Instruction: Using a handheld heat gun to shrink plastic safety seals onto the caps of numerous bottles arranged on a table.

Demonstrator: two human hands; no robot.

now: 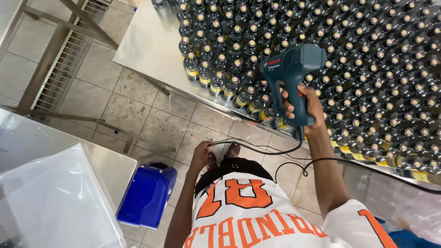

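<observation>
Right hand [305, 106] wrapped tight around the grip of a teal-blue heat gun [290, 76], fingers closed on the handle, forefinger side toward the red trigger. Heat gun held above the near edge of the steel table [147, 46], nozzle end pointing left, body level over the front rows of bottles. Black power cord [275, 151] dropping from the bottom of the handle, looping down off the table's near edge and trailing away right, below the table.

Dark glass bottles [367, 69] packed cap to cap across most of the steel table, yellow labels showing on those along the near edge. Bare strip of steel at the table's left end, beside the outermost bottles.

Left hand [202, 154] hanging low, below the table's near edge, down at the waist over the tiled floor [138, 110]; curled, knuckles up, touching something pale at the hip. Closed on it or merely resting against it: cannot tell.

White jersey [257, 216] with orange lettering beneath the table's near edge. Blue plastic bin [147, 193] on the floor, left of the table and well apart from it. Clear plastic sheeting [50, 202] lying on a second steel surface farther left. Metal frame legs [50, 59] crossing the floor beyond the table's left end.
</observation>
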